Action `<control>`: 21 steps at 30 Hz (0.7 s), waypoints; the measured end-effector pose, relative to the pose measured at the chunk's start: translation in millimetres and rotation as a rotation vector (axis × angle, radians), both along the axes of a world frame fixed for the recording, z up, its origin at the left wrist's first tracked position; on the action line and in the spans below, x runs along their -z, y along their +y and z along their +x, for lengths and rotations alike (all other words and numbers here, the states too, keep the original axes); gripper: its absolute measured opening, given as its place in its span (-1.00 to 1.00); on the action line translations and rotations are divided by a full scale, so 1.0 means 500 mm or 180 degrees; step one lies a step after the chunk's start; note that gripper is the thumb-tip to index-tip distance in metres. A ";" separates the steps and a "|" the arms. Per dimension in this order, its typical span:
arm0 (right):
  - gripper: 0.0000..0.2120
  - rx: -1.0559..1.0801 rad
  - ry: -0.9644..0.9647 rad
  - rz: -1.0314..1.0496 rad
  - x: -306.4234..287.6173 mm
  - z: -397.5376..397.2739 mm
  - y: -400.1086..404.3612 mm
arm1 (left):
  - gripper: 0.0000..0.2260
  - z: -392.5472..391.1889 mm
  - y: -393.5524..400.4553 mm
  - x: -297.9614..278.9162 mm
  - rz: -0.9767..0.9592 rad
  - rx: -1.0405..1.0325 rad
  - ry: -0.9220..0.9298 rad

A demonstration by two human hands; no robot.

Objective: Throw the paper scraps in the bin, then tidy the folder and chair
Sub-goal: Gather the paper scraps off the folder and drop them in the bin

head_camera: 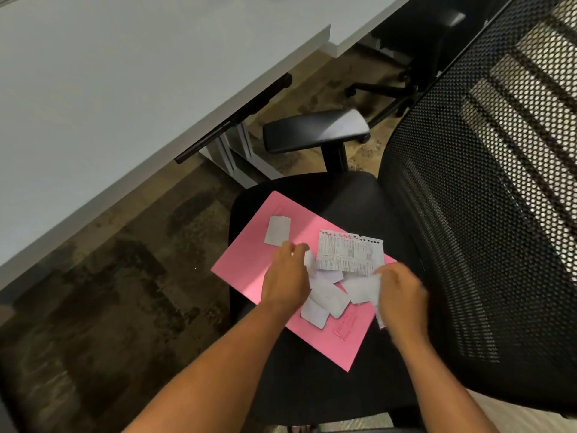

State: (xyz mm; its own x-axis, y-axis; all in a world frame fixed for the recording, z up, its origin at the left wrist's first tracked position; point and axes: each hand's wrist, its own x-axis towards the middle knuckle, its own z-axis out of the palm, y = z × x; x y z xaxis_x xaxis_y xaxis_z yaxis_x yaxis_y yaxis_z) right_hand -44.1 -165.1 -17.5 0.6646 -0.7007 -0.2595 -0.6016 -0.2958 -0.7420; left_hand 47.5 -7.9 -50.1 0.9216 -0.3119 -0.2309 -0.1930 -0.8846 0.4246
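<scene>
A pink folder (pixel 249 260) lies flat on the black seat of an office chair (pixel 359 195). Several white paper scraps (pixel 327 295) are piled on the folder, with a larger printed torn sheet (pixel 348 254) on top and one scrap (pixel 277 230) lying apart toward the folder's far corner. My left hand (pixel 285 279) rests on the left side of the pile, fingers curled on a scrap. My right hand (pixel 401 295) is blurred at the right side of the pile, closed on a white scrap (pixel 371 285). No bin is in view.
A white desk (pixel 109 89) spans the upper left, its grey leg (pixel 231 151) close to the chair's armrest (pixel 315 129). The chair's mesh backrest (pixel 499 182) fills the right. Patterned brown carpet (pixel 109 292) lies at the left. Another chair's base (pixel 384 89) stands under the desk.
</scene>
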 end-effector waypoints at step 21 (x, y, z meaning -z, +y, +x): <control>-0.75 -0.1938 0.1100 -0.1053 0.107 0.007 0.116 | -0.62 0.056 0.023 0.064 0.0358 -0.0004 0.0009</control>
